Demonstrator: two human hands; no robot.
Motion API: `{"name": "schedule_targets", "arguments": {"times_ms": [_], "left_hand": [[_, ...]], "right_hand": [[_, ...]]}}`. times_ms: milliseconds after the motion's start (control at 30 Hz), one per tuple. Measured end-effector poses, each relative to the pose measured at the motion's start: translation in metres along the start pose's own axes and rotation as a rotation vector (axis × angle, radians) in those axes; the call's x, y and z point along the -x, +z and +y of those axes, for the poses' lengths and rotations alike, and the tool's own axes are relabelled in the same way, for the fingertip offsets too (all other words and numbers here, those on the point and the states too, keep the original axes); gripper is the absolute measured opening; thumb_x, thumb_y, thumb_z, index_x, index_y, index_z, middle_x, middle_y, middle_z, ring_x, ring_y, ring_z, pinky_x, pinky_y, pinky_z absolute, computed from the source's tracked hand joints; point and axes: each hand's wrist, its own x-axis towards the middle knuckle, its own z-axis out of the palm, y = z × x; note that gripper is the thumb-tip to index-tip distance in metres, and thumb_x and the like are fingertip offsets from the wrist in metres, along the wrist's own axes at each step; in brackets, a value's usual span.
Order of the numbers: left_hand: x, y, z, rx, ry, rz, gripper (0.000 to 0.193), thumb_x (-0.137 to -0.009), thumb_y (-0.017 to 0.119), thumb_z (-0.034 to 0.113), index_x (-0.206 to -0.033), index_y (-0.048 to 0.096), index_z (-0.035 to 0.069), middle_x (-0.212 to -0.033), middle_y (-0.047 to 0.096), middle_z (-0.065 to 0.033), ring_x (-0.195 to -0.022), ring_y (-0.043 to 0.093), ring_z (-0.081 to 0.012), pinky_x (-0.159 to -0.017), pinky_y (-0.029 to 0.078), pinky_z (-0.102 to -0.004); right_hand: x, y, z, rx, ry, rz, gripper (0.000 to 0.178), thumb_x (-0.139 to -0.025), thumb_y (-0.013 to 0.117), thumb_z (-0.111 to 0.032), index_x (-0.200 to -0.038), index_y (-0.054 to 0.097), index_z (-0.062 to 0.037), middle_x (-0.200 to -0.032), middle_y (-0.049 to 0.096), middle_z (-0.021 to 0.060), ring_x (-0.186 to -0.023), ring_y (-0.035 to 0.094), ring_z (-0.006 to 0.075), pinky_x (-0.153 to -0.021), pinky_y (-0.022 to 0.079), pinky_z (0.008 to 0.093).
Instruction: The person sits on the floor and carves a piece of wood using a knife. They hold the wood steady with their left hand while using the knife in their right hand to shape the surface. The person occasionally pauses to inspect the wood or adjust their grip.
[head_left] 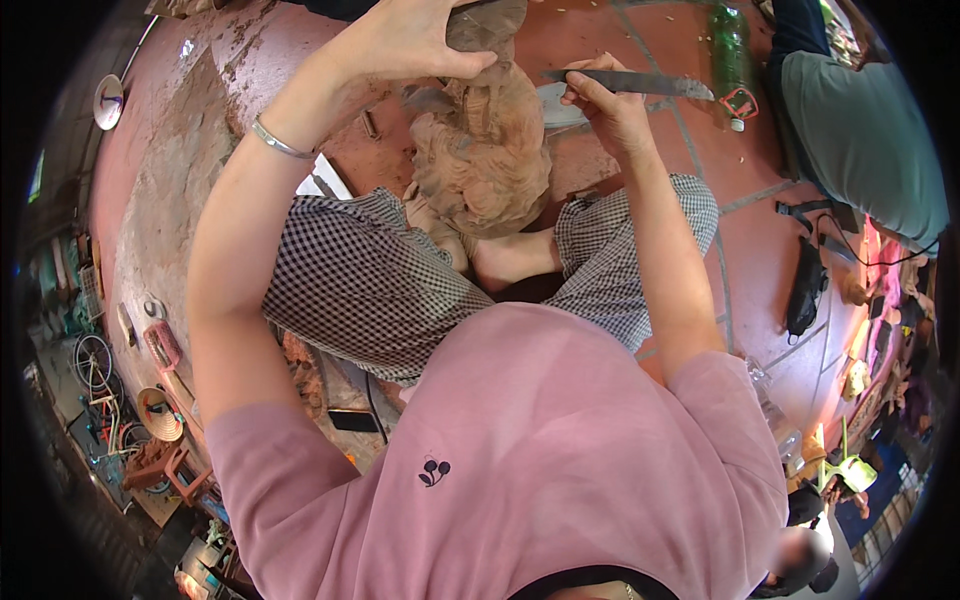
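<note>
A brown clay sculpture (482, 165) with carved folds and curls stands on the floor between my crossed legs. My left hand (425, 38) grips its upper part, the thumb stretched across the near side; the other fingers are partly cut off by the top edge of the view. Just right of the sculpture, my right hand (608, 105) holds a long flat knife (655, 84). The knife is dark along most of its length, with a pale, smeared end pointing right. It is apart from the clay.
A green plastic bottle (729, 60) lies at the far right, near a seated person in grey-green (860, 140). A black pouch (806, 290) rests on the tiles. Left are a smeared clay patch (160, 190) and a pink-handled brush-like item (162, 345). A bicycle (95, 365) stands farther left.
</note>
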Motion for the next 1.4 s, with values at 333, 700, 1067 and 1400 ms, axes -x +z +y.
{"name": "schedule_targets", "arguments": {"times_ms": [333,700,1067,1400], "left_hand": [[-0.006,0.003,0.030,-0.215,-0.122,-0.067,0.068,-0.078,0.074,0.028,-0.137,0.050,0.004,-0.145,0.049,-0.0209,-0.140,0.039,-0.0435,-0.112,0.036,-0.0507],[-0.014,0.030,0.038,-0.352,-0.138,0.201,0.054,-0.075,0.074,0.024,-0.122,0.062,0.000,-0.123,0.062,-0.0146,-0.111,0.062,-0.0305,-0.091,0.049,-0.0407],[0.010,0.005,0.014,-0.188,0.114,0.162,0.055,-0.068,0.076,0.019,-0.120,0.065,0.006,-0.121,0.066,-0.0113,-0.109,0.064,-0.0296,-0.090,0.050,-0.0387],[0.008,0.016,0.010,-0.227,0.162,0.254,0.052,-0.068,0.075,0.019,-0.116,0.066,0.006,-0.119,0.067,-0.0116,-0.108,0.065,-0.0294,-0.090,0.050,-0.0397]], "right_hand": [[0.039,0.008,0.021,-0.192,0.045,0.061,0.016,-0.093,0.068,-0.005,-0.107,0.064,0.0017,-0.109,0.070,0.0174,-0.095,0.070,0.0227,-0.087,0.059,0.0342],[0.039,0.010,0.017,-0.124,-0.024,-0.036,0.011,-0.088,0.071,-0.002,-0.096,0.064,0.0006,-0.124,0.065,0.0204,-0.111,0.064,0.0260,-0.097,0.053,0.0390],[0.037,0.050,0.011,0.484,-0.191,-0.243,0.019,-0.073,0.086,-0.009,-0.085,0.073,-0.0021,-0.126,0.059,0.0072,-0.120,0.056,0.0228,-0.098,0.048,0.0363],[0.007,0.038,0.010,0.319,0.063,-0.213,0.022,-0.068,0.089,-0.006,-0.084,0.075,-0.0014,-0.108,0.063,0.0024,-0.097,0.060,0.0163,-0.083,0.049,0.0306]]}}
